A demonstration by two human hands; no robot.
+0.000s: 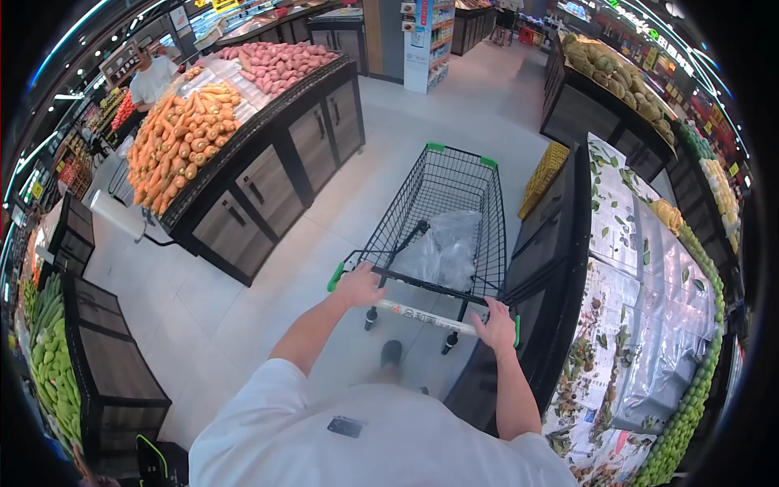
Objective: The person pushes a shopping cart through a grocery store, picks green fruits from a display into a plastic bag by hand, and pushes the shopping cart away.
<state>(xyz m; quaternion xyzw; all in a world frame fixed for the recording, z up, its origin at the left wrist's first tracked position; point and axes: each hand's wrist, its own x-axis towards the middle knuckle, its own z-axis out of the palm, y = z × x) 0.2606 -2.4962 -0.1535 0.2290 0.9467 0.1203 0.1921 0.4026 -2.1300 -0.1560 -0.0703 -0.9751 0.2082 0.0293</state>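
A black wire shopping cart [414,195] with green corner pieces stands in front of me, and a clear plastic bag [450,243] lies inside it. Its pale handle bar [426,316] runs across in front of my body. At the bar's left end, my left hand [359,286] is closed on it. Near the right end, my right hand [495,326] rests on the bar with its fingers bent around it; part of the grip is hard to make out.
Carrots [182,134] and sweet potatoes [276,65] fill a stand at left. A newspaper-lined display [613,325] is close on the right, beside a yellow basket [544,177]. Green vegetables [53,365] lie at far left. A person [152,79] stands behind the carrots.
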